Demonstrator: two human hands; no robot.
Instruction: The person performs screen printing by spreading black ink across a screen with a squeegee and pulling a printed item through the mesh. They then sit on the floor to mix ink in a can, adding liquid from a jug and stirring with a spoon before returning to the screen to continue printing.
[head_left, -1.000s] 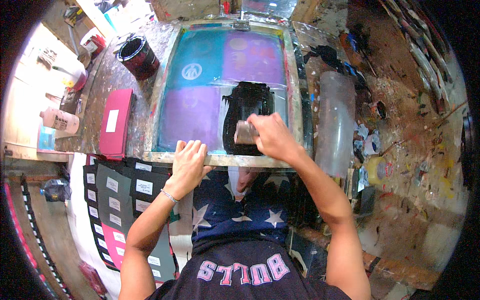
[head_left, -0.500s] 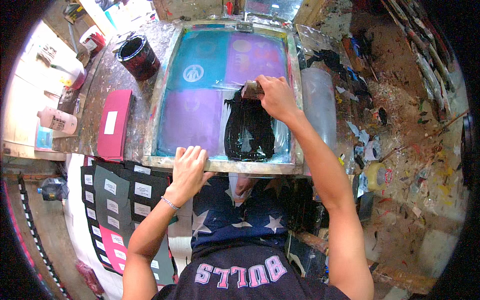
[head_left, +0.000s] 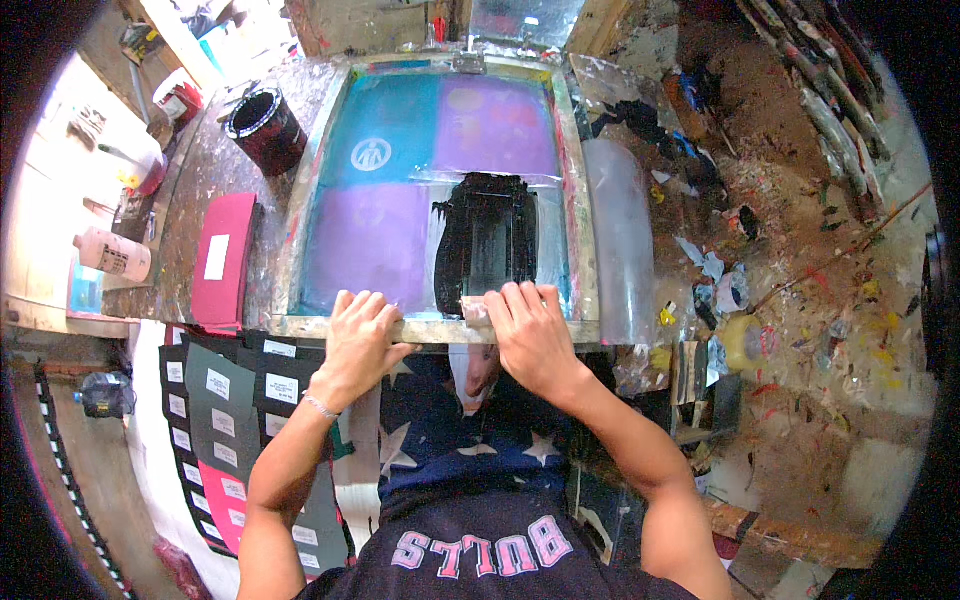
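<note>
A wooden-framed printing screen lies on the table in front of me, its mesh divided into teal and purple areas. Black ink covers a patch of its near right quarter. At the near end of that patch, my right hand is closed on a small squeegee; the fingers hide much of it. My left hand grips the near rail of the frame, its fingers over the top and the thumb pointing right.
A black-stained ink pot and a stack of dark pink sheets stand left of the screen. Grey and pink labelled pieces hang or lie below the table's left edge. A clear rolled sheet is at the right.
My right hand has drawn the squeegee from the far end of the black patch down to the near rail, leaving a streaked track. The left hand stays on the frame.
</note>
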